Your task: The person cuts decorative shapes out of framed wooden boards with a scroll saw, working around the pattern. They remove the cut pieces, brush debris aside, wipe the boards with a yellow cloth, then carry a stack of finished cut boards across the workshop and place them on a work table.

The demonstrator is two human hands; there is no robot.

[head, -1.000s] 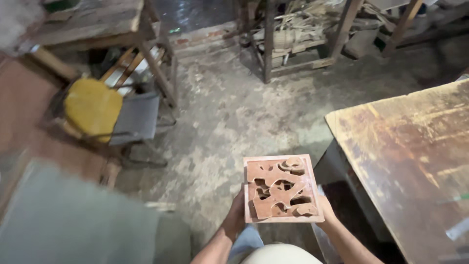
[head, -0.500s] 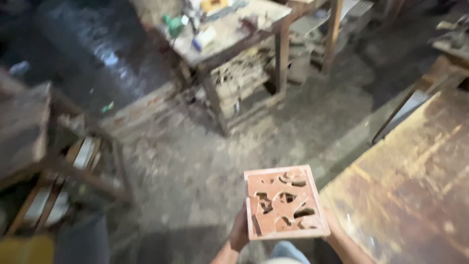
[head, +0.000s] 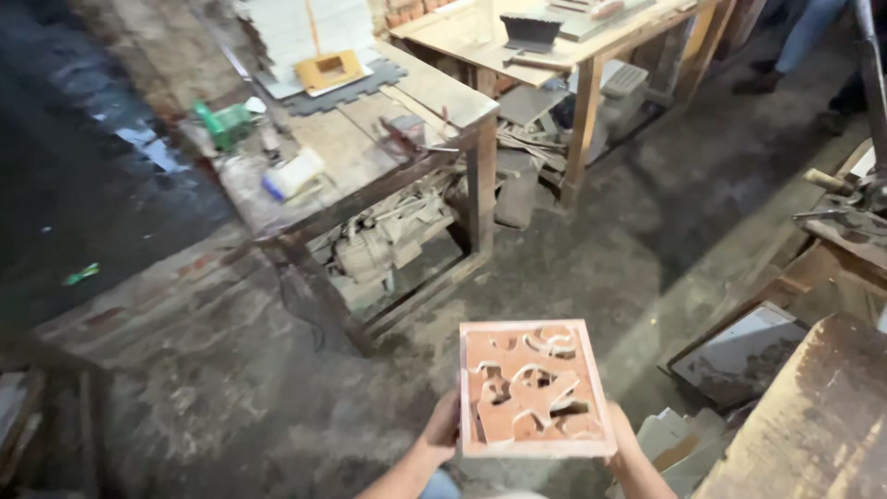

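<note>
Far left: a dark workbench [head: 370, 157] carrying a green bottle [head: 222, 120]. Near centre: the left hand [head: 442, 432] grips the left edge of a carved reddish wooden panel [head: 533, 388], fingers closed on it. The right hand [head: 621, 439] supports the panel's right edge, fingers clamped beneath. The panel is held level above the concrete floor [head: 591, 249]. Near right: a worn tabletop [head: 813, 434].

Woodworking shop, rough and dusty. Bare concrete floor [head: 231, 407]. Worn wooden workbench [head: 370, 152] littered with tools and bottles, a motor [head: 383, 245] slung under it. Second bench [head: 564, 42] behind, offcuts piled beneath. Carved wooden panel [head: 533, 388] in hand.
</note>
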